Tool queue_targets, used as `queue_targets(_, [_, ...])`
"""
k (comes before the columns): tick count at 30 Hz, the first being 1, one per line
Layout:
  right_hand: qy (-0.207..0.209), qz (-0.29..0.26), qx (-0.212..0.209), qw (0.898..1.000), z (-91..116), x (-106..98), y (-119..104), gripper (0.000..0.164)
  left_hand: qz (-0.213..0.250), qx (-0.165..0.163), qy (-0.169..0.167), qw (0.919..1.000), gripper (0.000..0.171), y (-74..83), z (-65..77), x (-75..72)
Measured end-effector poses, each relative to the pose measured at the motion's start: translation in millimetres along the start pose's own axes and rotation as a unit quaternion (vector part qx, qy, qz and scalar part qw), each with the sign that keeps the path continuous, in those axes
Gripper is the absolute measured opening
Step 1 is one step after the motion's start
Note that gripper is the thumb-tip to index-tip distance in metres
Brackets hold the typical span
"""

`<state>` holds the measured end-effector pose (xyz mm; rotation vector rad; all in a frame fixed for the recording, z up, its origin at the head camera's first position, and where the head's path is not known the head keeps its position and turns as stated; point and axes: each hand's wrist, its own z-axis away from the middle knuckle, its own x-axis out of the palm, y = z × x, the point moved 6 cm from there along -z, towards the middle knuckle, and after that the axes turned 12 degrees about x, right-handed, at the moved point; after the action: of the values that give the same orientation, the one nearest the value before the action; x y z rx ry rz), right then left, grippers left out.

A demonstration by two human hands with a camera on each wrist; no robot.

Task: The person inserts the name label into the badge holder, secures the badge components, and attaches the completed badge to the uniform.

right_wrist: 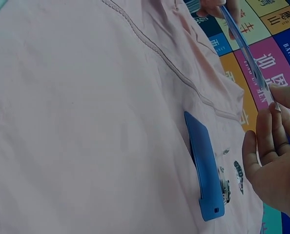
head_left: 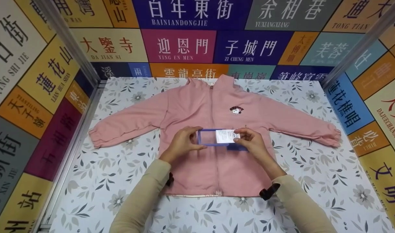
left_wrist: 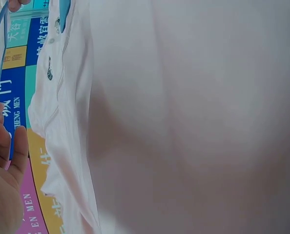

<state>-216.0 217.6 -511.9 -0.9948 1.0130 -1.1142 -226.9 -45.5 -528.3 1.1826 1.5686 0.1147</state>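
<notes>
Bordering the floral tabletop (head_left: 343, 184) and pink jacket (head_left: 194, 171) are lettered walls (head_left: 178, 45).

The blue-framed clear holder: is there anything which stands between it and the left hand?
Nothing visible does: the left hand grips the blue-framed clear holder by its left end. The flat blue piece lies apart, on the pink jacket.

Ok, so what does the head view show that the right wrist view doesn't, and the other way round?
Only the head view shows the floral table and the printed face of the card.

Only the right wrist view shows the small slot near one end of the blue piece.

Both show the pink jacket, its zip, the holder and the blue piece, which is partly hidden in the head view.
</notes>
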Motion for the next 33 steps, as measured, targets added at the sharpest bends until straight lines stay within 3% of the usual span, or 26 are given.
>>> queue_targets(10, [-0.011, -0.02, 0.002, 1.0, -2, 10, 2, 0.036, 0.0, -0.006, -0.003, 1.0, 0.075, 3.6, -1.5, 0.8])
queue_targets(21, [-0.009, -0.005, -0.006, 1.0, -2, 16, 0, 0.034, -0.002, 0.01, 0.001, 0.9999, 0.073, 5.1, -3.8, 3.1])
queue_targets(33, [-0.02, 0.012, -0.02, 1.0, -1, 23, -5, 0.032, 0.002, 0.005, 0.009, 0.9999, 0.068, 7.4, -5.5, 2.7])
